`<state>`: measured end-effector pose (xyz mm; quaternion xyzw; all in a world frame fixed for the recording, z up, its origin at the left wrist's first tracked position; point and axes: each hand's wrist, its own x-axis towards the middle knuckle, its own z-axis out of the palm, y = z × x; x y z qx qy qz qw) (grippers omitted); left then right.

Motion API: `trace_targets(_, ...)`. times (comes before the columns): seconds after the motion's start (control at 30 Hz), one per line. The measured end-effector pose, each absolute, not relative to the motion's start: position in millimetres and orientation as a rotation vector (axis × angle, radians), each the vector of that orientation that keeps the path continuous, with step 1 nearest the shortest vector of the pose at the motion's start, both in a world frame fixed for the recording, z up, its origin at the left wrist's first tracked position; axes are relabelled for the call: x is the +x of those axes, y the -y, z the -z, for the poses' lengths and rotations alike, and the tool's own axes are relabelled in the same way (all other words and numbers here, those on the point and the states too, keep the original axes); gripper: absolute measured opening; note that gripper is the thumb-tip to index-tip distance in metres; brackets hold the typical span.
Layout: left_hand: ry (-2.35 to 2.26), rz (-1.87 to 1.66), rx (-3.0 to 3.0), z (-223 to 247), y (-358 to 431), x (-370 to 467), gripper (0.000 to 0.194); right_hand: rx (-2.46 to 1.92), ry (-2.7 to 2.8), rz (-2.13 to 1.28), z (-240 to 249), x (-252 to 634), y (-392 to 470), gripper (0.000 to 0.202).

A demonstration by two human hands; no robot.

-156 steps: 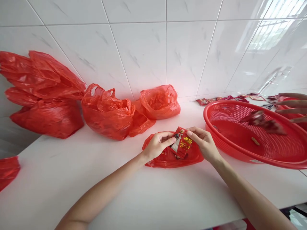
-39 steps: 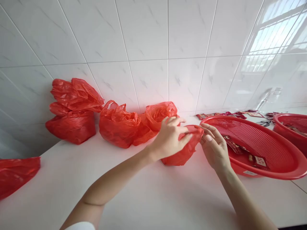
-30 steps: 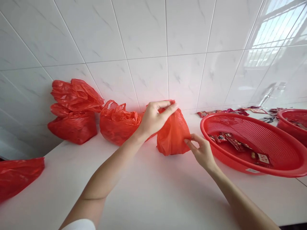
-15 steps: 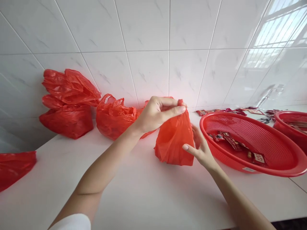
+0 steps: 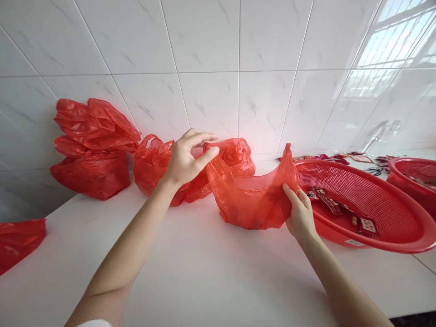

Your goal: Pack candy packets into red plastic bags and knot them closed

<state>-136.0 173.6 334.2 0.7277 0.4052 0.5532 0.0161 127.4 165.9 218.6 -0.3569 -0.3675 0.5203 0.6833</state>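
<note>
A thin red plastic bag (image 5: 254,204) is spread wide between my two hands, its upper edge sagging in the middle. My left hand (image 5: 189,156) pinches the bag's left top corner between thumb and fingers. On the other side, my right hand (image 5: 299,211) grips the bag's right side, below a handle loop that sticks up. Dark shapes show faintly through the bottom of the bag. Close to my right hand stands a red mesh basket (image 5: 361,195) with several small wrapped packets (image 5: 329,201) in it.
Filled red bags (image 5: 95,172) are piled at the left against the tiled wall (image 5: 207,41), with more bags (image 5: 238,154) behind my hands. Another red bag (image 5: 20,243) lies at the left edge. A second basket (image 5: 415,177), scattered packets and scissors (image 5: 374,171) are at the right.
My left hand has moved left and my right hand slightly right, closing on the bag's side. The bag has gone from gathered at the top to stretched wide.
</note>
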Motion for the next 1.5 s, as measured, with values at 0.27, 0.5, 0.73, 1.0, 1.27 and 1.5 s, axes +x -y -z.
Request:
trace_targets(0.27, -1.022, -1.408, 1.919, -260.8, -175.6, -156.0, 0.085, -0.791, 0.764, -1.183, -219.3, 124.3, -165.3, 0.032)
trace_targets(0.5, -0.974, -1.202, 1.905, -255.2, -177.9, -120.0, 0.067, -0.751, 0.93, -1.217, -219.0, 128.7, -164.0, 0.038)
trace_targets(0.73, -0.783, -1.261, 1.927, -266.2, -161.2, -116.5, 0.064, -0.762, 1.174, -1.208, -219.4, 135.3, -163.7, 0.053)
trace_targets(1.0, -0.524, -1.392, 1.972, -272.0, -143.9, -127.4, 0.068, -0.805, 1.212, -1.111, -225.6, 136.1, -160.3, 0.025)
trace_targets(1.27, -1.015, -1.487, 2.128, -292.2, -138.3, -116.5, 0.031, -0.684, 1.016, -1.306, -229.8, 138.7, -162.7, 0.029)
trace_targets(1.5, -1.109, -1.727, 2.052, -338.3, -158.4, -119.9, 0.045, -0.646, 0.75, -1.432, -238.2, 144.3, -164.5, 0.034)
